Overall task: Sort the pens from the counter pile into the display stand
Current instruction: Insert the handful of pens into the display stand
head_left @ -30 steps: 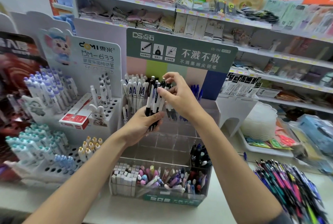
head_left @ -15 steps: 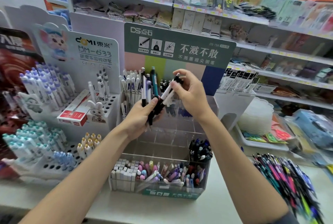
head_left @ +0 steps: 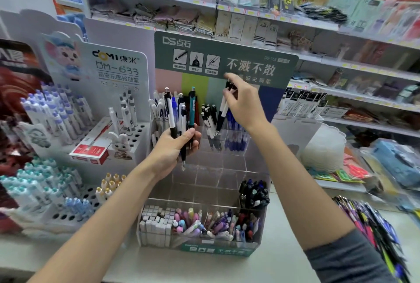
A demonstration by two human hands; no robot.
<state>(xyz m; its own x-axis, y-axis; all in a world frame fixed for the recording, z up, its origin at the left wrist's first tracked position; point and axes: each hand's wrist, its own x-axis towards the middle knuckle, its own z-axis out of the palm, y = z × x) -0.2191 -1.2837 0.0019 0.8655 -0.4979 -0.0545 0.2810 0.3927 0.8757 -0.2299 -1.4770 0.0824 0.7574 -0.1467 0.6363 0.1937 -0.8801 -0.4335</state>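
Observation:
My left hand (head_left: 175,148) grips a bunch of pens (head_left: 180,112) upright in front of the clear tiered display stand (head_left: 204,182). My right hand (head_left: 243,103) pinches two white-and-black pens (head_left: 222,110), tips down, over the stand's top row, just above the matching white-and-black pens (head_left: 210,121) standing there. Blue pens (head_left: 235,139) fill the slot to the right. The counter pile of mixed pens (head_left: 372,232) lies at the far right, partly cut off by the frame edge.
A white Domi pen rack (head_left: 68,128) with a red box (head_left: 91,146) stands at the left. The stand's lower tiers hold dark pens (head_left: 254,191), erasers and pastel pens (head_left: 204,226). Store shelves run behind. A stack of white trays (head_left: 322,148) sits at the right.
My right hand has pulled two white-and-black pens out of the left hand's bunch and carried them up and right, over the stand's top row. The left hand stays put.

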